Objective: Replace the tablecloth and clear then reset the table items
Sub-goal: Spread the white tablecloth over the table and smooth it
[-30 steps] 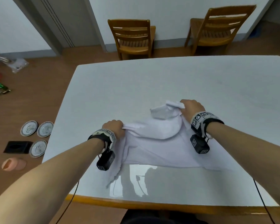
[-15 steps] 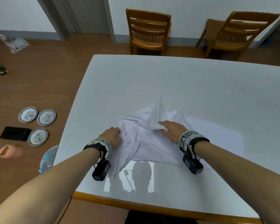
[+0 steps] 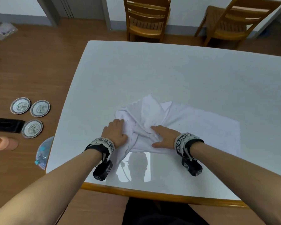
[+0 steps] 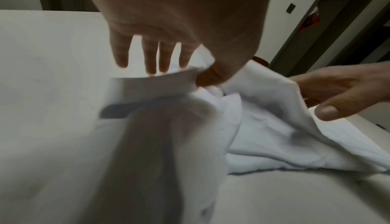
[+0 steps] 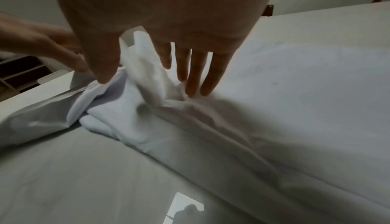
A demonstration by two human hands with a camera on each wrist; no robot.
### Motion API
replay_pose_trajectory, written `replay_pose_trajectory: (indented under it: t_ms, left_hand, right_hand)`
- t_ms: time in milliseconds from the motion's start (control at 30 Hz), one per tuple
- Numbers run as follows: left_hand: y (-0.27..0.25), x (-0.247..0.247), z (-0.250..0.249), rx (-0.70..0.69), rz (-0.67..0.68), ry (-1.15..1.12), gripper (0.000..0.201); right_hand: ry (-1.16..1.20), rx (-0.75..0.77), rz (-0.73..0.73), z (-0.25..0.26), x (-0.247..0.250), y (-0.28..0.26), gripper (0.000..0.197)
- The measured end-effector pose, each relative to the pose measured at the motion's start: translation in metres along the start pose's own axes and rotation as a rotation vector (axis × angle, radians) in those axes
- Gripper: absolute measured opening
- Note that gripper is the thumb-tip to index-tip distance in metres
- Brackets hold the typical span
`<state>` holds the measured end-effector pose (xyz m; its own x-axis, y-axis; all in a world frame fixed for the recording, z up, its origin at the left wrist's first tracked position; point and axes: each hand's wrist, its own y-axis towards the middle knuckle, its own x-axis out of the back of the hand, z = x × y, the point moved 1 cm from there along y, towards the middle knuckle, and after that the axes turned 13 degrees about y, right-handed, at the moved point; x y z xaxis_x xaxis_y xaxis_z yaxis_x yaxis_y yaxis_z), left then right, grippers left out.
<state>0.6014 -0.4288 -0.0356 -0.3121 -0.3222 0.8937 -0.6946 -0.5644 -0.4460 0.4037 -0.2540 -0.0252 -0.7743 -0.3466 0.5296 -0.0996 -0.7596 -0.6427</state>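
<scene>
White cloth (image 3: 154,120) is lying bunched on the near half of the table (image 3: 169,70), with both hands working on it. Left hand (image 3: 114,133) is resting on the cloth's left edge; the left wrist view is showing its fingers (image 4: 152,55) reaching out straight past a folded flap, while the thumb appears to be pressing a fold against the palm side, though motion blur is making that contact uncertain. Right hand (image 3: 165,137) is lying flat, fingers (image 5: 196,77) extended and relaxed, pressing the crumpled middle of the cloth down onto the table; nothing is being gripped there. Between the two hands the fabric is rising into a twisted ridge, peaking just beyond the fingertips. To the right of the right hand, a flatter part of the cloth is spreading out over the table.

Well to the left of the left hand, items are sitting on the wooden floor (image 3: 31,70): three patterned plates (image 3: 40,108), a black tray (image 3: 6,125), a pink cup (image 3: 4,143) lying on its side, and a clear bag (image 3: 43,151) partly hidden by the table edge. Beyond the table, two wooden chairs (image 3: 146,20) are standing against the wall.
</scene>
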Motion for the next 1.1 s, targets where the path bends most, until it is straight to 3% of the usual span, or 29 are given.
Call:
replay_pose_trajectory:
  t_ms: [100,200,367,533,733,867,967,1100]
  left_hand:
    - [0.008,0.02,-0.03,-0.148,-0.214,-0.097,0.071]
    - [0.023,0.031,-0.07,-0.339,-0.255,-0.028,0.069]
    - [0.043,0.021,-0.145,-0.559,-0.053,0.142,0.069]
    - [0.038,-0.001,-0.213,-0.676,0.069,0.262,0.072]
    - [0.032,-0.027,-0.272,-0.587,0.111,0.352,0.066]
    - [0.028,-0.035,-0.289,-0.477,0.091,0.325,0.071]
    - [0.023,-0.035,-0.299,-0.416,0.091,0.335,0.076]
    - [0.01,-0.039,-0.312,-0.307,0.133,0.292,0.08]
  right_hand:
    - [0.019,-0.066,-0.124,-0.024,0.019,-0.028,0.085]
    - [0.023,-0.16,-0.193,-0.063,0.034,-0.058,0.08]
    - [0.096,-0.324,-0.289,-0.136,0.04,-0.113,0.075]
    - [0.098,-0.392,-0.338,-0.202,0.027,-0.163,0.068]
    - [0.084,-0.414,-0.37,-0.284,0.005,-0.209,0.076]
    - [0.145,-0.357,-0.429,-0.319,-0.001,-0.214,0.069]
    - [0.192,-0.26,-0.523,-0.332,0.005,-0.211,0.052]
    - [0.162,-0.173,-0.525,-0.335,0.01,-0.206,0.006]
